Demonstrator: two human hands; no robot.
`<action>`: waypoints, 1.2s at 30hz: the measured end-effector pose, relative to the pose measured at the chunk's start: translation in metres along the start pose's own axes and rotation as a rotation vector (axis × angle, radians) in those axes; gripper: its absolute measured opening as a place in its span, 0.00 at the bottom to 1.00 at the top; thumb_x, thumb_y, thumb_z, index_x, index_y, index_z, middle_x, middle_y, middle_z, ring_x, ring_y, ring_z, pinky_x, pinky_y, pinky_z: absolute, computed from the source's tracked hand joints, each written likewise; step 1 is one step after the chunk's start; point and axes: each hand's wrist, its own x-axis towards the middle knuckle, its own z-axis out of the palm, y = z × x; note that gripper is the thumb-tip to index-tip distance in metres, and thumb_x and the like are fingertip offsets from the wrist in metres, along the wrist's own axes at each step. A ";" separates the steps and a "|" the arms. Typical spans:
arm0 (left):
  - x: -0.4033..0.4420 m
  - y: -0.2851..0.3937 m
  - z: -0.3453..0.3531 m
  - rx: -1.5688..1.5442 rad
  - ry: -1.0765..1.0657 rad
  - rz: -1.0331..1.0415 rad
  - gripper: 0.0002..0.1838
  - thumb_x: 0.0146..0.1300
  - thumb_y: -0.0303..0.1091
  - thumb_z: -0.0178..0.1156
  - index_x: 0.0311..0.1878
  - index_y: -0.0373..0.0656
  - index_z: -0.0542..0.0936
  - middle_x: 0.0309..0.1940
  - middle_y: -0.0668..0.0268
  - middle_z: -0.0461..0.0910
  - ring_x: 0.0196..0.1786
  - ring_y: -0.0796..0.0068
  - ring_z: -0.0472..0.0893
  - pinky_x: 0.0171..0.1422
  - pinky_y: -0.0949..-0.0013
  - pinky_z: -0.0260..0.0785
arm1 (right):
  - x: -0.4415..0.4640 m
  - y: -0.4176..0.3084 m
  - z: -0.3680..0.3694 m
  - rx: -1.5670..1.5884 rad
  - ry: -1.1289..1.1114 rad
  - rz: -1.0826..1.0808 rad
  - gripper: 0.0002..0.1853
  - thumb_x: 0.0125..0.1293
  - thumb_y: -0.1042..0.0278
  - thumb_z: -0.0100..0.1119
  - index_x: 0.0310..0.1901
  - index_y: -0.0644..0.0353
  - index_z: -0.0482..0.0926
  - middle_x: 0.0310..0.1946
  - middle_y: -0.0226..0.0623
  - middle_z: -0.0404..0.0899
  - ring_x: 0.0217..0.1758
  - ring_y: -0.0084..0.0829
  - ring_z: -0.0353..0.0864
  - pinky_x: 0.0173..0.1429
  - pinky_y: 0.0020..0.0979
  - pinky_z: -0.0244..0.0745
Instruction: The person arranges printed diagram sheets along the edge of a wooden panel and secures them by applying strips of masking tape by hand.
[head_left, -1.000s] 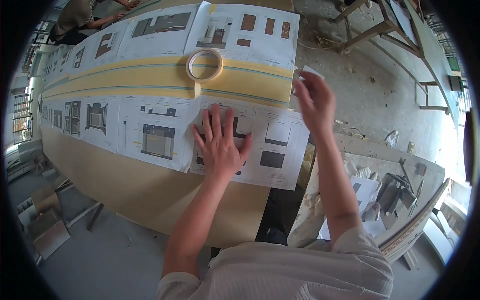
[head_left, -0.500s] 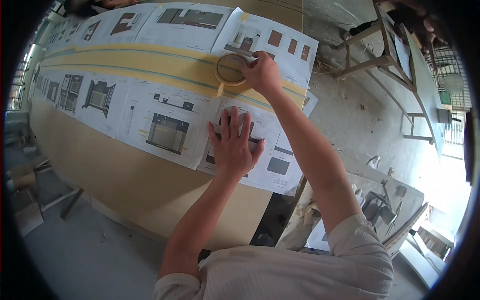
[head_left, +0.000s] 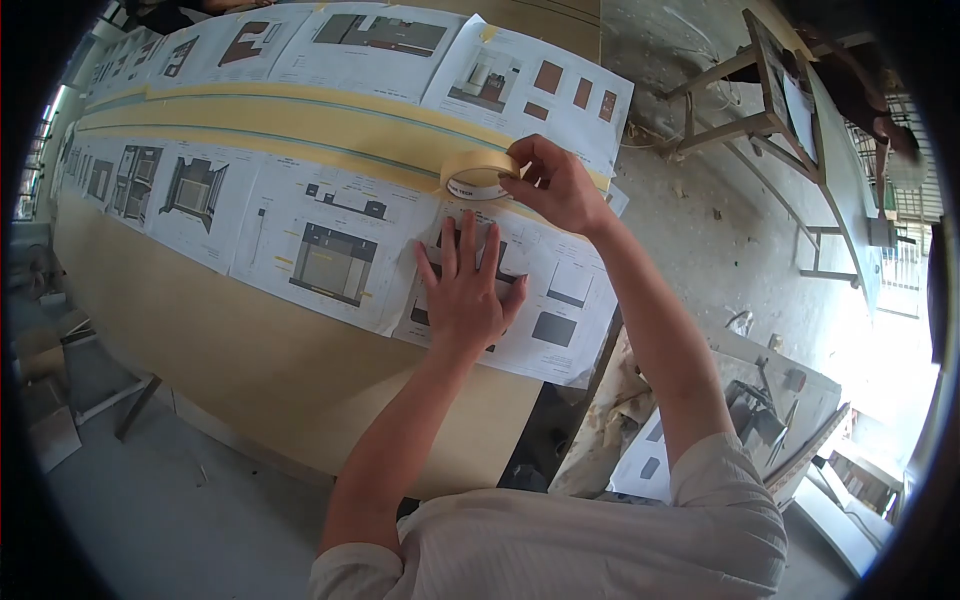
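Observation:
My left hand [head_left: 468, 300] lies flat with fingers spread on a printed sheet [head_left: 550, 345] near the board's right end. Between the thumb and fingers of my right hand [head_left: 565, 185] is the edge of a roll of masking tape [head_left: 480, 175], tilted up so that lettering shows inside its ring. Under and beside the roll runs a yellow strip [head_left: 330, 136] with thin blue-green lines. Rows of printed sheets [head_left: 395, 85] with drawings lie on both sides of this strip.
The long brown board [head_left: 300, 390] reaches far left. At the lower right a cluttered bench [head_left: 790, 390] holds tools and paper. A wooden frame [head_left: 765, 90] stands at the upper right, with another person's arm [head_left: 850, 75] near it. Another person's hands [head_left: 235, 5] show at the top left.
My right hand has come in from the right, taken hold of the tape roll and tilted it up. My left hand keeps flat on the sheet. The view has shifted.

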 end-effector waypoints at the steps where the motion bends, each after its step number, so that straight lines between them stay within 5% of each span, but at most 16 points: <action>1: 0.000 0.000 -0.001 -0.002 -0.002 -0.001 0.41 0.70 0.62 0.58 0.79 0.47 0.70 0.84 0.50 0.59 0.86 0.44 0.53 0.83 0.23 0.37 | -0.006 0.002 0.001 0.003 0.001 -0.001 0.16 0.67 0.72 0.74 0.54 0.61 0.81 0.41 0.27 0.83 0.36 0.15 0.79 0.41 0.24 0.77; 15: 0.001 0.001 -0.004 0.002 -0.009 -0.017 0.43 0.66 0.62 0.63 0.79 0.48 0.71 0.83 0.52 0.60 0.86 0.47 0.55 0.84 0.25 0.38 | -0.056 0.032 0.049 0.241 0.215 0.016 0.13 0.77 0.74 0.61 0.59 0.63 0.75 0.38 0.32 0.82 0.38 0.19 0.80 0.43 0.25 0.77; 26: 0.008 0.005 -0.015 -0.015 0.031 0.010 0.39 0.67 0.60 0.64 0.74 0.44 0.75 0.79 0.49 0.65 0.84 0.46 0.60 0.85 0.28 0.40 | -0.058 0.031 0.052 0.067 0.312 -0.083 0.12 0.76 0.73 0.61 0.57 0.65 0.76 0.31 0.31 0.80 0.33 0.19 0.78 0.40 0.25 0.74; 36: 0.045 -0.041 -0.018 -0.015 0.260 -0.031 0.39 0.66 0.46 0.68 0.74 0.37 0.68 0.76 0.51 0.71 0.82 0.52 0.67 0.85 0.36 0.50 | -0.059 0.028 0.052 0.091 0.316 -0.070 0.11 0.75 0.74 0.61 0.56 0.64 0.76 0.31 0.30 0.79 0.32 0.19 0.77 0.39 0.25 0.72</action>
